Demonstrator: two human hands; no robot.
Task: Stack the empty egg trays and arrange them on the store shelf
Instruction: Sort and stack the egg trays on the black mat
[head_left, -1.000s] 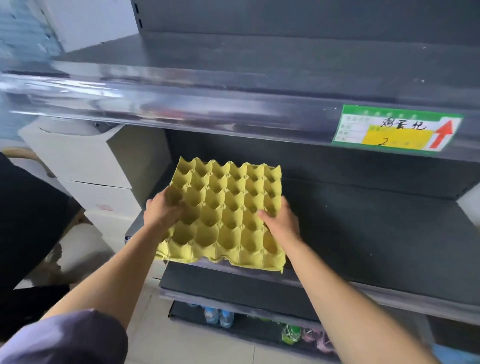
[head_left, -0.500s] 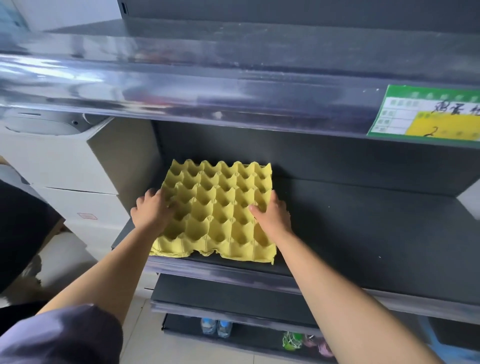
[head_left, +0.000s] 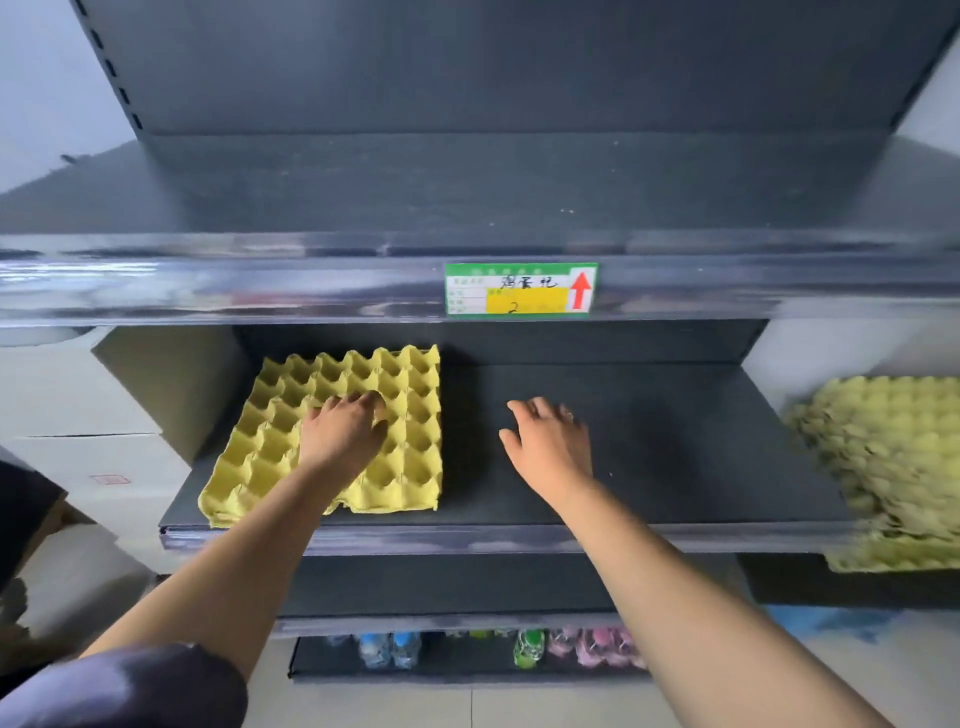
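Where tray (head_left: 332, 431) lies: dark shelf (head_left: 649, 441).

Retail shop aisle. Dark metal gondola shelving (head_left: 675, 441) with clear price rails, a green-and-yellow handwritten price tag (head_left: 521, 289) with red arrow clipped on. Bottled drinks (head_left: 389, 649) on the bottom tier, stock cartons (head_left: 78, 395) stacked alongside.

Blurred tray stack (head_left: 893, 467) is cut off at right edge.

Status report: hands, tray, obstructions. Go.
Left hand flat on yellow egg tray, no grip. Right hand open, empty, over bare shelf. Tray flat at shelf's left end. Nothing blocking.
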